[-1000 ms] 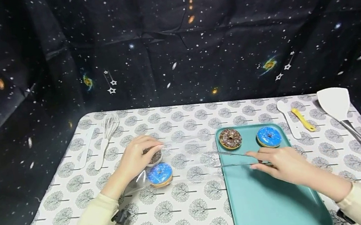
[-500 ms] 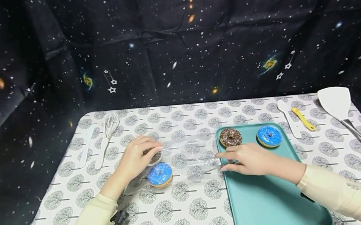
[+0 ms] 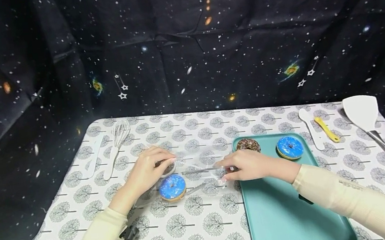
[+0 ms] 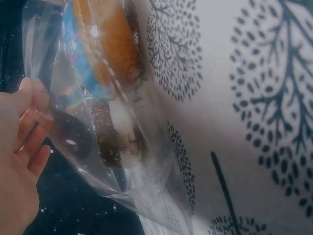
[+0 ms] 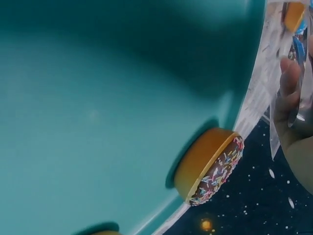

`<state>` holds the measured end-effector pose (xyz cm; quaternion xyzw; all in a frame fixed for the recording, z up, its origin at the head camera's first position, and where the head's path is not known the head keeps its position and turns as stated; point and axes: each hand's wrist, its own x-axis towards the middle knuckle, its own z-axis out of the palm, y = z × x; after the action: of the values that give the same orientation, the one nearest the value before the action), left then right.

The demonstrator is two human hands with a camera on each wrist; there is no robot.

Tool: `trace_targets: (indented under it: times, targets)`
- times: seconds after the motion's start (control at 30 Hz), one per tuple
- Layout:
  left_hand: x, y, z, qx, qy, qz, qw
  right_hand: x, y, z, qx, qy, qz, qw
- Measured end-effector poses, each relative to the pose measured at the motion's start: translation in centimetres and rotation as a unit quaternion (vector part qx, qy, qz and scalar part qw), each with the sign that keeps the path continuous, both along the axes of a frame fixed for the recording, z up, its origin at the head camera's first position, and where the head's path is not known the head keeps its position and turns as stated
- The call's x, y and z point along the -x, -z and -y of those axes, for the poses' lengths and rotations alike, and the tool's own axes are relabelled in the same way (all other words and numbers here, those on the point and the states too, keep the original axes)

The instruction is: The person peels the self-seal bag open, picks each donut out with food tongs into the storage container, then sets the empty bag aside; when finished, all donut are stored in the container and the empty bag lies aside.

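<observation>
The left hand (image 3: 149, 168) pinches the clear bag (image 4: 105, 183), the right hand (image 3: 247, 164) grips spread tongs (image 3: 199, 171); fetching the blue doughnut (image 3: 172, 186), I'd judge, next needs a squeeze.

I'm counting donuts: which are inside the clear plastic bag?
A blue-topped donut and a brown, sprinkled donut. In the head view, the left hand partly hides the latter; anything beneath is covered.

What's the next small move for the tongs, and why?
Probably ease the tongs slightly left until the tips straddle the blue donut inside the clear bag. The tips are spread apart near its right edge, the right hand holds the tongs, and the left hand pinches the bag.
</observation>
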<state>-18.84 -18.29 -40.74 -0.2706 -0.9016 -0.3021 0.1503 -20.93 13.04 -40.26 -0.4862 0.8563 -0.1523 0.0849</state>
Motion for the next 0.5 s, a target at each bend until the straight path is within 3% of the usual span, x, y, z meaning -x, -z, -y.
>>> trace_targets:
  times: [0.17, 0.5]
  targets:
    - [0.0, 0.2, -0.2, 0.008, -0.003, 0.004, 1.0000, 0.6, 0.2, 0.9, 0.012, -0.020, 0.049, 0.999]
    - [0.1, 0.4, -0.3, 0.012, -0.013, 0.004, 0.9998, 0.5, 0.8, 1.9, 0.019, -0.020, 0.074, 0.997]
